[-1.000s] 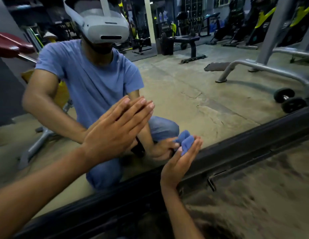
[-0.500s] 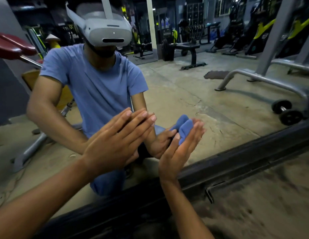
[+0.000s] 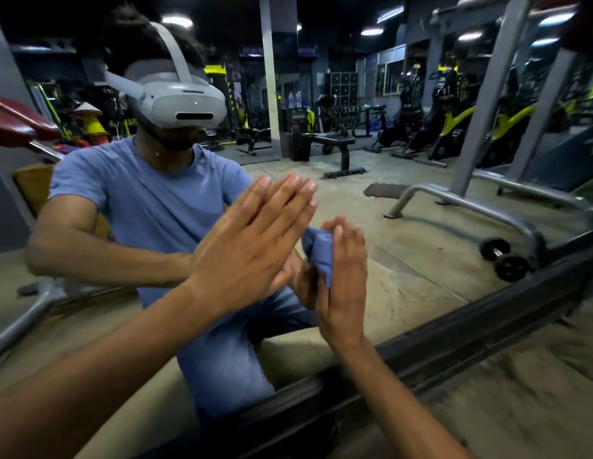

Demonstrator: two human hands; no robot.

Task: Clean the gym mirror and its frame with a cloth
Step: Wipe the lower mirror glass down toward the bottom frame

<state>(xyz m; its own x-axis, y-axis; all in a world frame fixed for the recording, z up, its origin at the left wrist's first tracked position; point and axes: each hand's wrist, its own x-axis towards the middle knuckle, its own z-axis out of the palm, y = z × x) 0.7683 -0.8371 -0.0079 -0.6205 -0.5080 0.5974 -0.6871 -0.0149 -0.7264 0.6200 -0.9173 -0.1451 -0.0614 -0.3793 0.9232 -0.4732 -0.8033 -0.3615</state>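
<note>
A large gym mirror (image 3: 404, 246) fills the view, with a dark frame (image 3: 480, 329) running along its bottom edge. My left hand (image 3: 252, 246) lies flat against the glass, fingers straight and together. My right hand (image 3: 343, 283) presses a crumpled blue cloth (image 3: 320, 251) against the glass with straight fingers, just right of the left hand. Most of the cloth is hidden behind the right palm. The reflection shows a crouching person in a blue shirt and a white headset.
Rough, dusty floor (image 3: 507, 402) lies in front of the frame at lower right. The glass reflects a weight bench (image 3: 334, 144), a grey machine base (image 3: 454, 200), a dumbbell (image 3: 503, 260) and yellow-black machines (image 3: 460, 127).
My right hand has slid the cloth up the glass and leftward, closer to my left hand. The view has tilted upward, showing more of the mirror.
</note>
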